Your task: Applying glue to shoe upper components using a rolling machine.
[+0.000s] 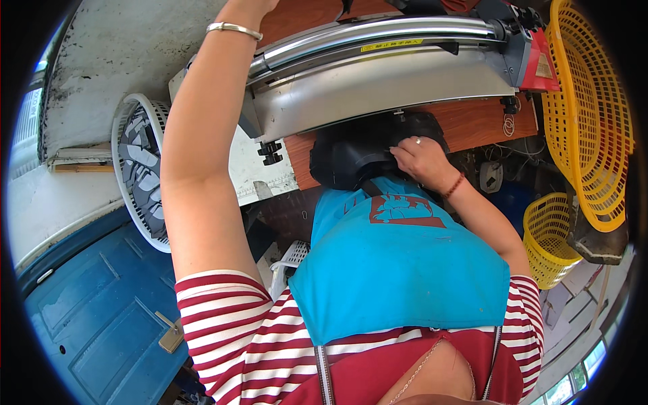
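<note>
Shoe pieces (140, 165) fill white basket (120, 128); yellow baskets (586, 115) alongside.

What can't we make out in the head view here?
- Left hand: cut off by the top edge past the wrist bangle; its grip is unknown.
- Right hand: fingers sink into the black material, so the grip is unclear.
- Black material: its upper part is hidden under the grey machine.
- White basket: contents partly hidden by the left arm.
</note>
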### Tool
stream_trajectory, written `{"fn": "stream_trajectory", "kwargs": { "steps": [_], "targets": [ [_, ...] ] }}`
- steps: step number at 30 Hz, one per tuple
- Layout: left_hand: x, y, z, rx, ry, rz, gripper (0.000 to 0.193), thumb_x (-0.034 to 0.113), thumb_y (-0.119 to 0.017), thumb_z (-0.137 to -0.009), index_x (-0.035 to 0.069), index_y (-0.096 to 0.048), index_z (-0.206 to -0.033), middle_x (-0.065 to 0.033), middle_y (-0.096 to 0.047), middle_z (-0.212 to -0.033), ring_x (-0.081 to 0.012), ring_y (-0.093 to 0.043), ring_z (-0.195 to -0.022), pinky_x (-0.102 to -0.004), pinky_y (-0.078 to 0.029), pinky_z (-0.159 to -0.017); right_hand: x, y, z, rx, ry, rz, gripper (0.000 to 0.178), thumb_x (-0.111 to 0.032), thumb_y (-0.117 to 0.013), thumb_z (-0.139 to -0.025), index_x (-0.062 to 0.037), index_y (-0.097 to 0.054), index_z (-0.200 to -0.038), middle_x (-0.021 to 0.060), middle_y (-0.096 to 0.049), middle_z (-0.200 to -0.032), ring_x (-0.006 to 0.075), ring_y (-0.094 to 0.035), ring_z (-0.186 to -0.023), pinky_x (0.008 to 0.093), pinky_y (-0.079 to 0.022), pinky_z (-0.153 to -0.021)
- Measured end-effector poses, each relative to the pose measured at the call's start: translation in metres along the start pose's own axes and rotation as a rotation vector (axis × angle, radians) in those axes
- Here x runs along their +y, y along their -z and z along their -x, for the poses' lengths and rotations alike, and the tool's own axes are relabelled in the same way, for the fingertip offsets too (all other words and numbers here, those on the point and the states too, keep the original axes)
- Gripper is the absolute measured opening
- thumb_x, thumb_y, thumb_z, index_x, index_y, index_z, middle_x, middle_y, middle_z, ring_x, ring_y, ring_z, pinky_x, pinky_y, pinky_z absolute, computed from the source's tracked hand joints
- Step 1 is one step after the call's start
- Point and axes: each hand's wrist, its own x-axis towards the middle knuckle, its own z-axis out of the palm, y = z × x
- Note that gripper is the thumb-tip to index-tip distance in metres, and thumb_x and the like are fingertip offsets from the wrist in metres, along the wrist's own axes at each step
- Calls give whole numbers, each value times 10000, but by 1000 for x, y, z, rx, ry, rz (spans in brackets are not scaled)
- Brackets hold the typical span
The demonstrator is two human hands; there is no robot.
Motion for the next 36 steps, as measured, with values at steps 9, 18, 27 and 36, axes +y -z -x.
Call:
{"fn": "stream_trajectory", "kwargs": {
  "steps": [9,18,27,36],
  "targets": [
    [-40,26,5,423,-1037,-703,359,-26,-514,-933,71,-754,-1182,-228,-738,-1034,-381,-709,-929,-424,-589,-738,-11,141,-45,216,-134,341,342,-29,-759,-721,-70,-692,-1053,59,-608,-864,240,-637,-740,369,-523,-607],
    [-107,-36,-26,-396,-205,-816,432,383,-646,-885,-37,-741,-915,-266,-719,-896,-389,-694,-803,-491,-527,-763,3,68,-68,278,70,44,325,-82,-736,-757,-100,-691,-1079,44,-623,-855,238,-651,-738,383,-523,-596],
    [-42,-17,-13,-116,-65,-246,267,215,-694,-887,-33,-663,-982,-89,-640,-749,-174,-585,-593,-316,-482,-478,-12,-21,-24,-141,186,15,281,-181,-719,-806,-71,-706,-1065,48,-590,-926,229,-621,-908,350,-516,-788],
    [-2,21,6,190,-141,15,397,34,-552,-902,32,-619,-1294,-59,-557,-765,-167,-533,-578,-285,-456,-390,-40,71,-32,166,92,-90,269,-28,-719,-738,-30,-700,-1006,82,-618,-845,248,-655,-759,372,-544,-653]
  ]
}}
